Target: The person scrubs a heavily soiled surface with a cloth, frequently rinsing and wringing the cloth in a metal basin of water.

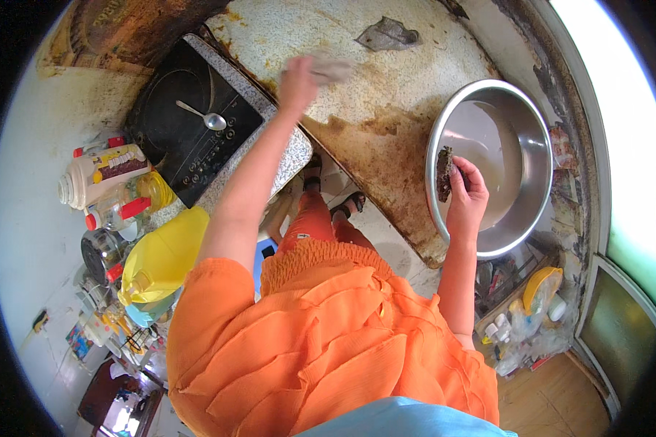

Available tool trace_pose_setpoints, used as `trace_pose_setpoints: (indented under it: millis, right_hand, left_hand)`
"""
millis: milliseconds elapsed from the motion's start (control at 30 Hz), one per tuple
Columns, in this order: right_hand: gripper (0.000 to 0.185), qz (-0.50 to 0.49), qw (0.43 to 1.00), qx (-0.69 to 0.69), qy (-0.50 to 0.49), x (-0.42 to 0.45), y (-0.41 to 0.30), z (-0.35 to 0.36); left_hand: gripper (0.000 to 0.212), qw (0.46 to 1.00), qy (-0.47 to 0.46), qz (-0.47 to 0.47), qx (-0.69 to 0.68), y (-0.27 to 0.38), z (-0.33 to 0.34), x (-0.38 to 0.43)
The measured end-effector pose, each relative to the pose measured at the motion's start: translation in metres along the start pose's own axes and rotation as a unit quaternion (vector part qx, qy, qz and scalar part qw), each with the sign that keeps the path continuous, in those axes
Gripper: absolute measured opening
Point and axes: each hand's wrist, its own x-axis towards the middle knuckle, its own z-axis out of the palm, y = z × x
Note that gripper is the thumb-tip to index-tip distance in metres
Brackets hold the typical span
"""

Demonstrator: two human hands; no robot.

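Blurred by motion, my left hand (299, 82) grips a greyish cloth (331, 70) over the stained, speckled countertop (410, 87). Whether the cloth touches the surface, I cannot tell. Between the thumb and fingers of my right hand (466, 191) is a dark, rough piece like a worn scouring pad (444, 173). That hand is above the near left rim of a large stainless steel basin (534, 131), which contains cloudy water (495, 175). Farther back on the countertop lies a crumpled grey rag (389, 34). Brown stains cover much of the countertop's front part.
A black induction cooktop (169, 109) with a metal spoon (214, 120) on it stands at left. Beside it are several bottles (109, 172) and a yellow plastic-wrapped container (167, 254). Bagged items and a yellow-rimmed object (541, 287) sit low at right, near a window (618, 109).
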Motion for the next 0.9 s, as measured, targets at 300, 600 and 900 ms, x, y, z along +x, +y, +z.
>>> trace_pose_setpoints:
  millis: [300, 600, 900]
  right_hand:
    - [0.012, 0.038, 0.999, 0.034, 0.016, -0.01, 0.015, -0.015]
    - [0.013, 0.025, 0.999, 0.035, 0.003, -0.004, 0.005, -0.015]
    - [0.013, 0.025, 0.998, 0.018, 0.046, -0.018, 0.023, -0.036]
  left_hand:
    - [0.051, 0.987, 0.111, -0.037, 0.112, -0.012, 0.06, -0.085]
    - [0.039, 0.967, -0.092, -0.148, -0.184, 0.1, 0.037, -0.101]
    - [0.047, 0.982, 0.025, -0.114, 0.151, -0.004, 0.066, 0.011]
